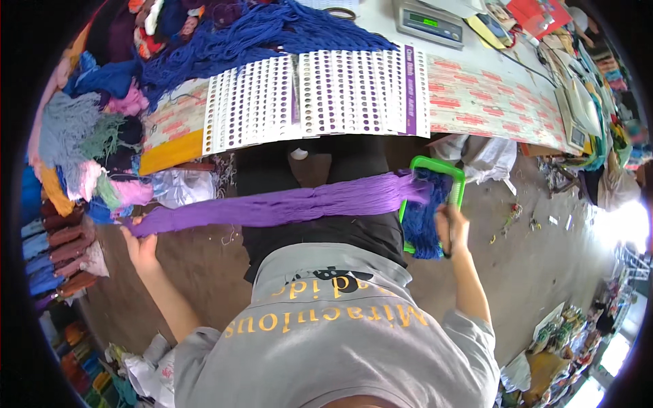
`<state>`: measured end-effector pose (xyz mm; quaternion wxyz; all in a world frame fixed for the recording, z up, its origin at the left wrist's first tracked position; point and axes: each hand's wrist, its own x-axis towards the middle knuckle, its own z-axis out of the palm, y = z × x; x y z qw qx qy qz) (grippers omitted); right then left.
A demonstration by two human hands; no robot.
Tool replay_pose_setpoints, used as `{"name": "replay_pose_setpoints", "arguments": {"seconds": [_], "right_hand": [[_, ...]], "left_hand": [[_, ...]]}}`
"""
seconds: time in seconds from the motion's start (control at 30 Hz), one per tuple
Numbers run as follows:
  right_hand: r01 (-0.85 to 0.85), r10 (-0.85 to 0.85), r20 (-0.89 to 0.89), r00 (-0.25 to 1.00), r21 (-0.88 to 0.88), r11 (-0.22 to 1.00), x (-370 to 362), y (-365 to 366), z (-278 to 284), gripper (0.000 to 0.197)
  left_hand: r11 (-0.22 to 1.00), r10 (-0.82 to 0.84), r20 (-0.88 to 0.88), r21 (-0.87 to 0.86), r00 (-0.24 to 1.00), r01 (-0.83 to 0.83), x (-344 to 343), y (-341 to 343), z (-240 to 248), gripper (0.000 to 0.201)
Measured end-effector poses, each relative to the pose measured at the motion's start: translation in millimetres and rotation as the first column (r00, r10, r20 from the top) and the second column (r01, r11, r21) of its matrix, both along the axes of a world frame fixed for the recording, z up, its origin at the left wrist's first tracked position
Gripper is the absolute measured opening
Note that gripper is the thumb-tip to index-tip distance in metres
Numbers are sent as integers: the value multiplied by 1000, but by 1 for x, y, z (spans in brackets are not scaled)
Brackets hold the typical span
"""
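Note:
A long hank of purple yarn (272, 209) stretches across my lap. My left hand (141, 246) is closed on its left end, out to the side of my legs. The hank's right end is frayed and slightly blurred, spreading over the rim of a green plastic basket (460, 178). Dark blue yarn (423, 228) lies in that basket and hangs over its near edge. My right hand (451, 228) is by the basket's right side, a little apart from the purple strands. Its fingers are curled and smeared; a dark thing shows below them, too unclear to name.
On the table ahead lies a shade card (354, 92) with rows of round samples. Blue yarn hanks (272, 30) are heaped behind it, with mixed yarn bundles (75, 129) at the left. A digital scale (430, 26) stands at the back. White plastic bags (486, 155) hang under the table's edge.

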<state>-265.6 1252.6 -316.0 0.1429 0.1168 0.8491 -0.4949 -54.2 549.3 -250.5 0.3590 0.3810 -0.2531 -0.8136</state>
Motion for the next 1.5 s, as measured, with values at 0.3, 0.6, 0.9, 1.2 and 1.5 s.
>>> {"name": "replay_pose_setpoints", "arguments": {"seconds": [0.3, 0.6, 0.9, 1.2, 1.5], "right_hand": [[-753, 923, -114, 368, 545, 368, 16, -87, 22, 28], [-782, 980, -94, 177, 590, 198, 4, -103, 25, 11], [-827, 732, -573, 369, 157, 540, -12, -99, 36, 27], [-837, 736, -539, 409, 100, 538, -7, -156, 57, 15], [-888, 883, -345, 319, 217, 406, 23, -240, 74, 21]], "left_hand": [[999, -37, -54, 28, 998, 39, 13, 0, 17, 30], [999, -24, -60, 25, 998, 25, 13, 1, 22, 28], [995, -12, -68, 101, 998, 19, 11, 7, -4, 28], [926, -267, -281, 191, 922, 326, -71, 142, 43, 32], [917, -209, -438, 222, 874, 331, -105, 198, 78, 24]]}}
